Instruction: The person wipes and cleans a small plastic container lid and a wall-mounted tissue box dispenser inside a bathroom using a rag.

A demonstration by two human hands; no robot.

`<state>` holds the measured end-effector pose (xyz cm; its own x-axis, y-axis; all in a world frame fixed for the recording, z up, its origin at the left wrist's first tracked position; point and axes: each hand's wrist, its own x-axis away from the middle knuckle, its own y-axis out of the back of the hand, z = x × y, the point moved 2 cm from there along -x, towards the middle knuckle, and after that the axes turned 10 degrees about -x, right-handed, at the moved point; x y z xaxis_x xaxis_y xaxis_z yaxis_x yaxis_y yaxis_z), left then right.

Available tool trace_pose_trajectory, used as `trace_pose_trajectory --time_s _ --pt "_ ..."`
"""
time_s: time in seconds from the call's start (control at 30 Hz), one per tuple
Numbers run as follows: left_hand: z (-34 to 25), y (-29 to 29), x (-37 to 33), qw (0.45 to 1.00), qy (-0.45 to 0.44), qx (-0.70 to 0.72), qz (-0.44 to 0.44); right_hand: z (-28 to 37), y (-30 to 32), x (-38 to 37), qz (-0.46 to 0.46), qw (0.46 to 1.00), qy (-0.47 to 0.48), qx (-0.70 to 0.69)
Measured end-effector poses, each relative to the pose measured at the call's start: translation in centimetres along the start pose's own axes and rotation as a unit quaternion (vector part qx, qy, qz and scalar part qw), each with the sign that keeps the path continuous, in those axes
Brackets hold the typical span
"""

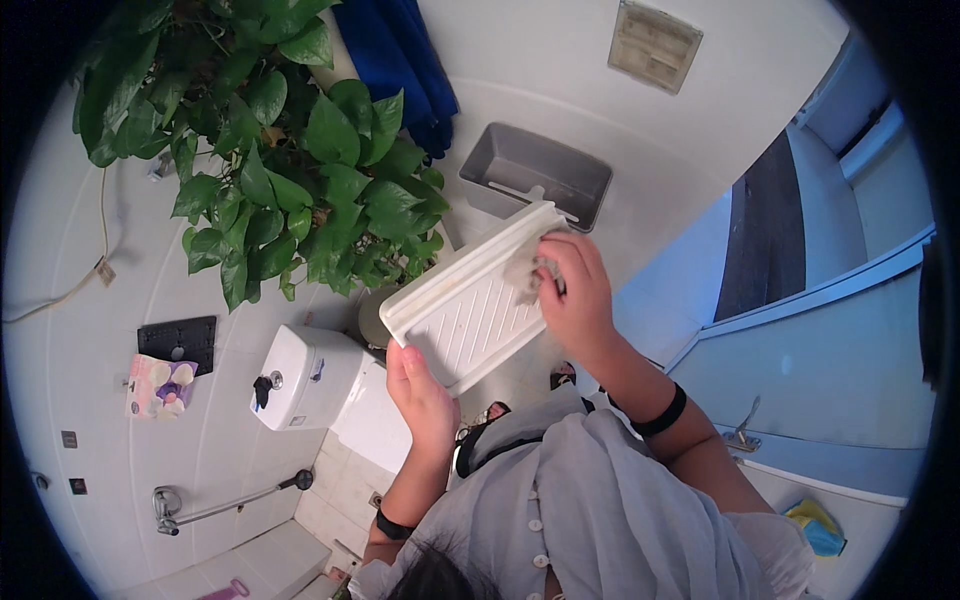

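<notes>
A white rectangular plastic tray (468,330) with slanted ridges across its bottom is held up, tilted, in front of my body. My left hand (421,393) grips its near left corner, the thumb resting over the rim and the other fingers hidden underneath. In my right hand (580,288) is a crumpled greyish cloth (524,275), bunched under the fingers and touching the inside of the tray toward its right end.
A grey plastic bin (583,178) is on the white wall just beyond the tray. A leafy green plant (300,190) spreads at upper left beside a blue towel (400,70). Below it stands a white toilet tank (305,375). At right is a sink faucet (742,435).
</notes>
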<state>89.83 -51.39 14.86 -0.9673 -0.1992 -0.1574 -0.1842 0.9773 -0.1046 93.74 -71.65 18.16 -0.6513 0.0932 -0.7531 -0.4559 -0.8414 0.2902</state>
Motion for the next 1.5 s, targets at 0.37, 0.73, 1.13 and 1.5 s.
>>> trace_pose_trajectory --time_s 0.37,0.73,1.13,1.5 --pt "-2.9 -2.2 -0.3 0.999 0.003 -0.044 -0.024 0.5 0.9 -2.3 -0.025 0.999 0.038 -0.023" --pt "-1.2 -3.5 -0.5 0.999 0.023 -0.036 0.012 5.0 -2.8 -3.1 0.139 0.976 0.107 -0.129" --pt "-3.5 -2.6 -1.1 0.994 0.011 -0.106 -0.008 -1.1 -0.5 -3.3 0.059 0.996 0.066 -0.029" --pt "-3.8 -1.2 -0.7 0.897 -0.245 -0.359 -0.087 -0.9 1.2 -3.4 -0.087 0.925 -0.076 -0.361"
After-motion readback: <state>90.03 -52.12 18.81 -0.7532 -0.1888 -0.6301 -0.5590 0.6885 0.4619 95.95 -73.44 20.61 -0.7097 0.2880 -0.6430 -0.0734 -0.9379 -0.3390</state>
